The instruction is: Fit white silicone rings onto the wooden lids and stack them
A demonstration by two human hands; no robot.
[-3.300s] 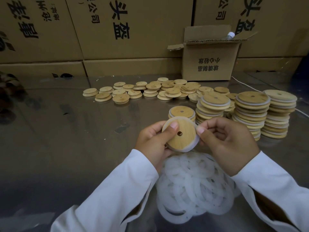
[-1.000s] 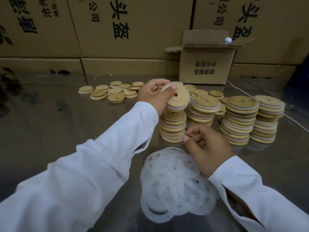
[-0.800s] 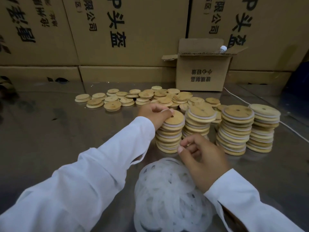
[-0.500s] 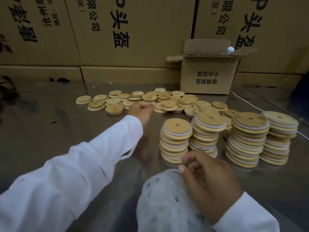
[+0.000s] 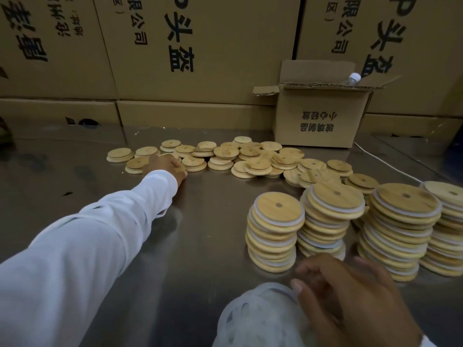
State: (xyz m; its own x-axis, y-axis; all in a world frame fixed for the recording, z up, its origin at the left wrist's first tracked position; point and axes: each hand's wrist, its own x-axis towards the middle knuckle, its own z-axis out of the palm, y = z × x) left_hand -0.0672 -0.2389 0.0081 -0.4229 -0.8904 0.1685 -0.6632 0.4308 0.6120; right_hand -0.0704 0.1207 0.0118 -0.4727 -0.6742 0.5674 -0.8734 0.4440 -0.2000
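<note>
1. Loose wooden lids point(image 5: 250, 160): bare round discs, each with a small centre hole, scattered flat and overlapping across the far side of the worktop point(image 5: 200, 246). Judged light, rigid and smooth. Best taken by the rim between thumb and fingers, since a disc lying flat offers little to lift from above.
2. Silicone rings point(image 5: 255, 319): a translucent white heap at the near edge. Judged soft, floppy and slightly tacky, so they are likely to cling together. One ring should be peeled off at its outer edge.
3. Finished stacks: four columns of ringed lids at right, with the nearest stack point(image 5: 275, 234) the lowest. The columns lean a little and the layers are offset. A lid added on top wants setting down square and gently.
4. Left hand point(image 5: 166, 166): at full reach on the left part of the loose lids, fingers bent down over one disc. Whether the disc is actually gripped cannot be told.
5. Right hand point(image 5: 350, 296): at the top edge of the ring heap, fingers curled toward the thumb, which touches the heap's edge. A pinch on a single ring cannot be confirmed.
6. Small carton point(image 5: 318, 121): open, standing behind the loose lids, with a bottle point(image 5: 353, 78) showing at its top.
</note>
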